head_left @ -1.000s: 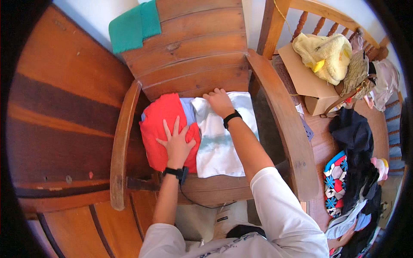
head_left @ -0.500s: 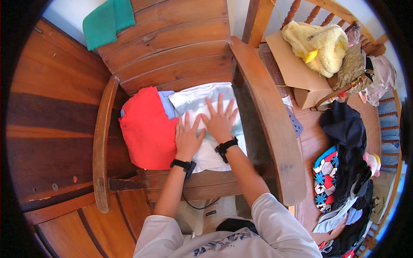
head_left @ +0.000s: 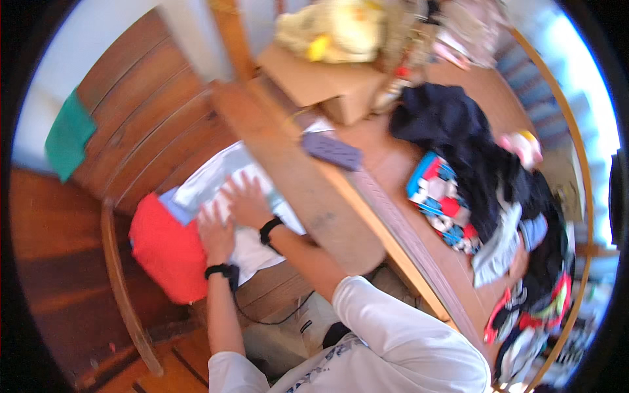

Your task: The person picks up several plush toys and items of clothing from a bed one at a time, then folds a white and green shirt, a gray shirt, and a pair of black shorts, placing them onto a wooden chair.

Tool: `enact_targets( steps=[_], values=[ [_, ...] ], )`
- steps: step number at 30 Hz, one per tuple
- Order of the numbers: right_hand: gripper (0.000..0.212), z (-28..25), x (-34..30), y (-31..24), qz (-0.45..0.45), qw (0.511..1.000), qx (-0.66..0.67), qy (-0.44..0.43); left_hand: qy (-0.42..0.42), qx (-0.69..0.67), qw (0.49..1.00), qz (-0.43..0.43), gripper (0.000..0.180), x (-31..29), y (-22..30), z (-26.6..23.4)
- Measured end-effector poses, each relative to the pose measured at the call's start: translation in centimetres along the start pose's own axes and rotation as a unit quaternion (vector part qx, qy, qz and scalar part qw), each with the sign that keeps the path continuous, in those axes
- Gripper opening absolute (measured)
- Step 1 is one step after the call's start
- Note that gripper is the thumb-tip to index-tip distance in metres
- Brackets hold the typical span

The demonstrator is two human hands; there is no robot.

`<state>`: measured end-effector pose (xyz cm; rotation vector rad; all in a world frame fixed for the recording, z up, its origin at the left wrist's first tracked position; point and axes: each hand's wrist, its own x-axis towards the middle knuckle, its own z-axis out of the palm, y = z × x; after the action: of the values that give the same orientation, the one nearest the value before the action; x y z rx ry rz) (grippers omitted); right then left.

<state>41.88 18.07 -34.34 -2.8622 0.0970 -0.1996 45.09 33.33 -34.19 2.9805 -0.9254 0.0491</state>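
Observation:
Both of my hands lie flat on a folded white and grey cloth (head_left: 262, 259) on the seat of a wooden armchair (head_left: 167, 111). My left hand (head_left: 215, 232) has its fingers stretched out, near the cloth's left side. Beside it, my right hand (head_left: 246, 202) rests with fingers spread, a bit farther up. Neither hand grips anything. Left of the white cloth sits a folded red cloth (head_left: 167, 252), with a light blue cloth (head_left: 177, 208) showing between them. Black bands circle both wrists. The view is somewhat blurred.
A green cloth (head_left: 70, 137) hangs over the backrest. The chair's wide right arm (head_left: 314, 203) stands beside my right forearm. Beyond it, a surface holds a cardboard box (head_left: 321, 78) with a yellow plush item (head_left: 341, 33), a purple-grey power strip (head_left: 332, 151) and heaped dark clothes (head_left: 452, 131).
My view has swung to the right, so the chair appears farther left and tilted, and more of the clothes pile shows. Both hands stay flat on the white and grey cloth.

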Motion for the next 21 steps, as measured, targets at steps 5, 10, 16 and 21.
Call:
enact_targets(
  steps=[5, 10, 16, 21],
  values=[
    [0.040, -5.4, -6.6, -1.6, 0.026, 0.947, 0.319, -0.014, -0.043, -0.004, 0.999, 0.008, 0.064, 1.6, 2.5, -0.4],
    [0.034, -18.0, -18.1, -4.8, -0.159, 0.781, 0.588, -0.136, -0.117, 0.026, 0.992, 0.024, 0.062, 1.2, 6.2, -5.0],
    [0.031, -31.0, -28.2, -2.9, -0.279, 0.794, 0.528, -0.110, -0.134, -0.227, 0.964, -0.034, 0.059, 0.8, -0.4, -1.5],
    [0.032, -39.2, -38.3, 1.1, -0.230, 0.875, 0.422, 0.068, -0.113, -0.254, 0.961, 0.003, 0.046, -3.6, 2.6, -2.2]
  ],
)
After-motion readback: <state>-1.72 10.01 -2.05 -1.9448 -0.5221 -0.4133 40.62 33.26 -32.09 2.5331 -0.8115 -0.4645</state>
